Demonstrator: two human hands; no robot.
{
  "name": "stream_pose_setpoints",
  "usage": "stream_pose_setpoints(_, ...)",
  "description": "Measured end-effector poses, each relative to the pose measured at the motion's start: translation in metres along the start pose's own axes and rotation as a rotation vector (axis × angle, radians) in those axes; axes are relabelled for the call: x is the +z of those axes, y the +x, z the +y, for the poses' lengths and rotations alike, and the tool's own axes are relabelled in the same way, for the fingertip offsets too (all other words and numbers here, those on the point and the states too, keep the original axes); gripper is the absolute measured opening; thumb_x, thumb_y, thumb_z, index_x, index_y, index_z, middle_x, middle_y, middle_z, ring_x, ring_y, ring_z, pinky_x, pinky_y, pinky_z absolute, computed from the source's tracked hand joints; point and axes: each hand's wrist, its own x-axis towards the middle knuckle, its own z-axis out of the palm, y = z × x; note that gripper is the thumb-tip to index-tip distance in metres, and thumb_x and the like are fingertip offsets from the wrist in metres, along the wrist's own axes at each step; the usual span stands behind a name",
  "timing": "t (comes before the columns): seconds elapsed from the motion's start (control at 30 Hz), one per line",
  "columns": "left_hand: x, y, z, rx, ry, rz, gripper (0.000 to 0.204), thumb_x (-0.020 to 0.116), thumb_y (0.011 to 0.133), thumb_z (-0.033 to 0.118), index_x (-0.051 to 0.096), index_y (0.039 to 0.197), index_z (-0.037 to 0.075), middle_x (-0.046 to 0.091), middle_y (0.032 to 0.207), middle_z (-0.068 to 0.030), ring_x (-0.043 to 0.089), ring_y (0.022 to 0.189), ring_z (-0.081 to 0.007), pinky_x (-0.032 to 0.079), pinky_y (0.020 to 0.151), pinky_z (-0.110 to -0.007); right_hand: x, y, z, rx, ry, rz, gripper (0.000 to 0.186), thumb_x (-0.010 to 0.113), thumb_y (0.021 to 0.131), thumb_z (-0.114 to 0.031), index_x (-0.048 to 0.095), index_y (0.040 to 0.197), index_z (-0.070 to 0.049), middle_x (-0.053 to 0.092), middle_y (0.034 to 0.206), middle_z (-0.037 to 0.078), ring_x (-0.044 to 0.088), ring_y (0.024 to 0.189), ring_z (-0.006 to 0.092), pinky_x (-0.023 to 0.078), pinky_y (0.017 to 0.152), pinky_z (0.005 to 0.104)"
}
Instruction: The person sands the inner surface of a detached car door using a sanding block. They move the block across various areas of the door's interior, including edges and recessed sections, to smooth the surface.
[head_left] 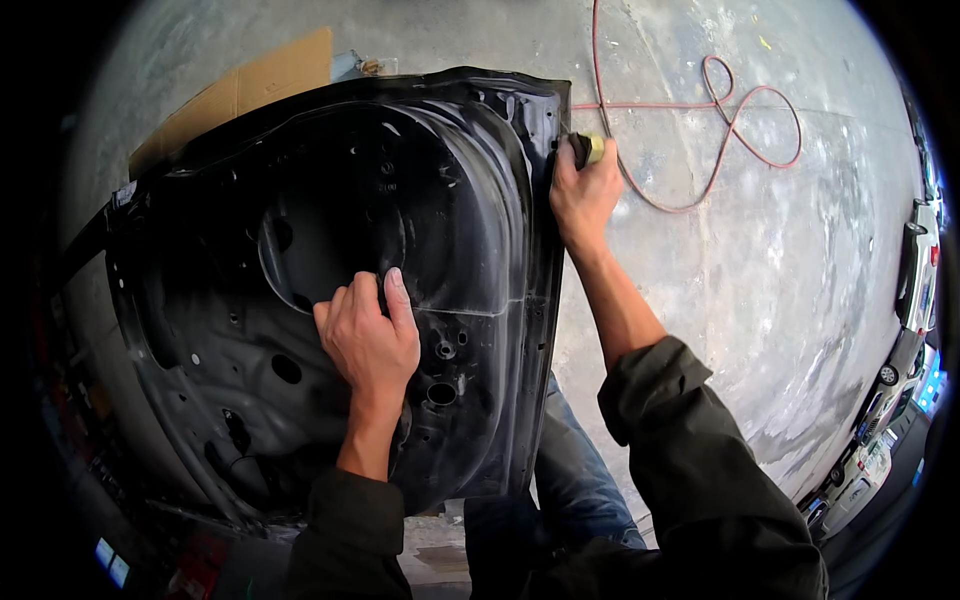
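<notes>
- Black metal door panel (475, 240): pressed ridges, round and oval holes, dusty pale scuffs; lies above rough, blotchy grey floor (720, 310).
- Right hand (587, 195): clamped round small block (596, 149), yellowish and dark, at panel's right edge near far right corner.
- Left hand (368, 330): mid-panel, fingers curled, thumb raised; cannot tell whether gripping.
- Thin reddish hose (683, 211), looped, beyond right edge. Flat brown cardboard (260, 82) past far edge.

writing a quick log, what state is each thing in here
Car door: inner side showing, uncovered holes, pale scuffs
Left hand: curled against the door, grip unclear
Block: held at the door's edge, contact unclear
Right hand: closed on the block
Hose: loosely looped on the floor
Cardboard: partly hidden by the door
Sleeves: drawn back
</notes>
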Motion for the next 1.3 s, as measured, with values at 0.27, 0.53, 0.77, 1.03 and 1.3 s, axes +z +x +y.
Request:
stream_pose_setpoints(0.27,0.001,0.002,0.001,0.010,-0.016,0.030,0.036,0.061,0.103,0.030,0.055,0.075,0.008,0.054,0.063,-0.0077,0.056,0.064,-0.0280,0.040,0.069,-0.040,-0.002,0.020,-0.005,-0.025,-0.014,-0.012,0.030,0.069,0.094,-0.023,0.054,0.091,0.002,0.066,0.081,0.028,0.064,0.075,0.0482,0.049,0.068,0.0514)
stream_pose_setpoints(0.53,-0.004,-0.001,-0.002,-0.011,0.021,-0.021,0.035,0.060,0.103,0.030,0.056,0.076,0.007,0.055,0.064,-0.0075,0.056,0.065,-0.0278,0.040,0.070,-0.041,-0.003,0.009,0.004,-0.051,0.057,-0.041,0.034,0.072,0.092,-0.026,0.055,0.091,0.003,0.066,0.081,0.029,0.065,0.078,0.0496,0.049,0.069,0.0534)
stream_pose_setpoints(0.77,-0.005,-0.001,-0.004,-0.016,0.031,-0.028,0.036,0.060,0.103,0.029,0.055,0.075,0.008,0.054,0.063,-0.0074,0.055,0.064,-0.0275,0.039,0.069,-0.041,0.001,0.000,0.011,-0.074,0.063,0.005,0.032,0.073,0.092,-0.025,0.056,0.090,0.003,0.066,0.083,0.029,0.064,0.080,0.0514,0.049,0.069,0.0534)
stream_pose_setpoints(1.03,0.001,0.004,0.004,-0.005,-0.015,-0.016,0.034,0.057,0.104,0.026,0.056,0.077,0.006,0.057,0.066,-0.0100,0.055,0.065,-0.0305,0.040,0.070,-0.042,0.014,0.045,0.011,-0.065,0.022,0.065,0.034,0.077,0.089,-0.026,0.059,0.094,0.002,0.067,0.087,0.029,0.065,0.086,0.0498,0.049,0.074,0.0537)
stream_pose_setpoints(1.3,-0.005,0.002,0.002,-0.017,-0.013,-0.065,0.034,0.054,0.106,0.025,0.057,0.079,0.005,0.058,0.068,-0.0120,0.055,0.067,-0.0331,0.040,0.071,-0.043,0.021,0.068,0.013,-0.066,0.109,0.015,0.035,0.080,0.086,-0.030,0.066,0.093,0.001,0.071,0.084,0.023,0.070,0.081,0.0420,0.054,0.075,0.0472)
